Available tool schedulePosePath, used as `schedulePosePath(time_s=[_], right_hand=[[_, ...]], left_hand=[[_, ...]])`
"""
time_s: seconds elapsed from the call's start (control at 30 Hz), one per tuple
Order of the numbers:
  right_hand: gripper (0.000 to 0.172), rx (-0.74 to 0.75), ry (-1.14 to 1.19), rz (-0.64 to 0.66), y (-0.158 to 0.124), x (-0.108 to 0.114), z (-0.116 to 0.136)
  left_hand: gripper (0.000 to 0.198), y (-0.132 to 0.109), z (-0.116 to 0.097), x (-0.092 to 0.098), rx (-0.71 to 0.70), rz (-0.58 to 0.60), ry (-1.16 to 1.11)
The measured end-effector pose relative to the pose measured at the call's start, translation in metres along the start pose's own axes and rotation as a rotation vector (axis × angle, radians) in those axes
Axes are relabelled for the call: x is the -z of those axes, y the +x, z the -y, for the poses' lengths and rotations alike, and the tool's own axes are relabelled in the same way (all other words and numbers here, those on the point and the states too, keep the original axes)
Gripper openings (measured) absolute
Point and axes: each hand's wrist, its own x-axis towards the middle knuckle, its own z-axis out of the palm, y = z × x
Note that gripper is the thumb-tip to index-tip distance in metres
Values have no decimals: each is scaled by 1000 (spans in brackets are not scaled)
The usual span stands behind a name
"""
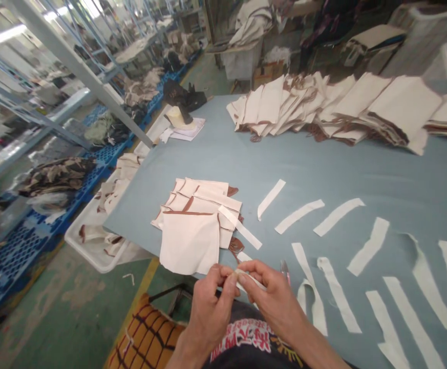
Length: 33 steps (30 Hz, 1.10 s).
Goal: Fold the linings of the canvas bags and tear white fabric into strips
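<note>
My left hand (214, 300) and my right hand (270, 291) meet at the table's front edge, fingertips pinched together. Between them is a narrow white fabric strip (242, 286), mostly covered by the fingers. Just beyond my left hand lies a fanned pile of cream fabric pieces (190, 241) with brown edging. One loose white strip (242, 229) rests across the pile's right side. To the right of my right hand, a small pointed metal tool (284, 269) lies on the table, partly hidden; its kind is unclear.
Several loose white strips (338, 294) are spread over the blue-grey table (208, 154). A long row of cream pieces (323, 110) lines the far side. Left of the table stands a white bin (92, 256) of fabric; a metal post (92, 77) rises nearby. A cone-shaped item (180, 119) sits on papers.
</note>
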Motion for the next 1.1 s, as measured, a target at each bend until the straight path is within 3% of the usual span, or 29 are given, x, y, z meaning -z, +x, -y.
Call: schedulePosePath(time_s=[0.1,0.2,0.27,0.33,0.5,0.6,0.77,0.87,0.97,1.1], right_hand=[[41,37,-40,5,4,-2,1],[41,32,-42,-71,9,-6,-3],[42,21,-52,-147,13,-10,-9],[43,-12,-50,-213,17,-16,-19],[48,-107,9,-371,23,-47,-45],[50,-132,13,-464,27,-79,-54],[58,-233,109,-545,41,-137,-62],[59,-272,101,-590,47,-157,-61],[57,-240,72,-701,49,-161,-53],[55,-128,74,-791,49,-150,-41]], left_hand=[[26,4,3,10,-46,43,34],[31,21,19,30,-116,210,181],[45,46,40,46,-200,260,397],[45,81,67,60,-283,208,624],[44,172,124,75,-348,185,806],[34,197,141,78,-378,215,878],[27,197,151,83,-461,267,907],[21,192,149,91,-527,276,886],[15,183,144,104,-627,263,823],[7,168,141,125,-750,183,711]])
